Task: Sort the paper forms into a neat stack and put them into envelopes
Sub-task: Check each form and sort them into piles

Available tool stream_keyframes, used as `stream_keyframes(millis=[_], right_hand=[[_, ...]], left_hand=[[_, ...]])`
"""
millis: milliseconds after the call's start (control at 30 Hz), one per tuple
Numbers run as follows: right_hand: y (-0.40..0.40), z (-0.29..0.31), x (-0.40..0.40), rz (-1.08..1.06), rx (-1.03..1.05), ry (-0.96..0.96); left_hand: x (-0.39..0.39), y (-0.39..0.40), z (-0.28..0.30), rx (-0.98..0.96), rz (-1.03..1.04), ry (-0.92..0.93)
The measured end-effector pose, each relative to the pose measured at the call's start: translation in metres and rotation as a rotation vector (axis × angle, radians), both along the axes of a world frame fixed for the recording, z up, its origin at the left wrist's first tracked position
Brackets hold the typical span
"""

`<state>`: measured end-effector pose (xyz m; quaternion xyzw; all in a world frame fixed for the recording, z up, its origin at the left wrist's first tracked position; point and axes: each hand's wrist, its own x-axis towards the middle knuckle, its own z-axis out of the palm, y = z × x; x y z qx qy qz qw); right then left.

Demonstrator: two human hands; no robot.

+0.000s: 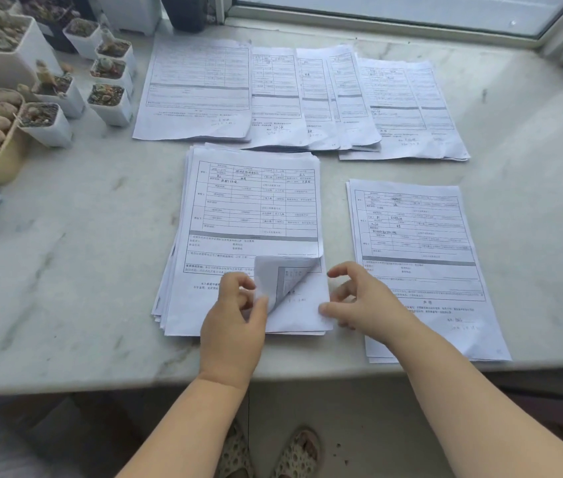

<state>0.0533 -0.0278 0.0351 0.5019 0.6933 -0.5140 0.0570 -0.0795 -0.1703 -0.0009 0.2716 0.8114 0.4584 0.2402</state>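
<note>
You're mid-sort, I'd judge: peeling the top sheet [287, 281] off the middle stack [249, 215] on the counter [66, 270]. Your left hand [235, 315] pinches its curled corner between thumb and bent fingers. Your right hand [359, 298] hovers at the stack's right edge, fingers loosely curled and apart, thumb touching paper (holding nothing). Next: lift that sheet clear without dragging those beneath. No envelopes in sight.

Single head-worn view, facing forward and down, close over marble counter [66, 270]
</note>
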Motion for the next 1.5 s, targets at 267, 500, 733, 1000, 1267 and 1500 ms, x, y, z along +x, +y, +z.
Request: stream_keyframes(millis=[267, 500, 733, 1000, 1267, 1500], right_hand=[[-0.006, -0.016, 0.002, -0.037, 0.027, 0.154], [-0.004, -0.01, -0.006, -0.067, 0.284, 0.097], [0.004, 0.014, -0.022, -0.294, -0.086, 0.095], [0.0, 0.029, -0.014, -0.398, -0.383, 0.118], [0.048, 0.062, 0.118, -0.986, -0.375, 0.49], [0.111, 0.057, 0.222, -1.203, -0.201, 0.49]], left_hand=[[-0.003, -0.004, -0.003, -0.051, -0.185, 0.06], [-0.007, -0.001, 0.004, -0.01, -0.074, -0.078], [-0.006, -0.007, 0.018, 0.108, -0.017, 0.152], [0.0, 0.004, 0.03, 0.238, -0.651, 0.624], [0.046, 0.029, 0.056, 0.333, -0.713, 0.515], [0.121, 0.069, 0.026, 0.009, -0.893, 0.582]])
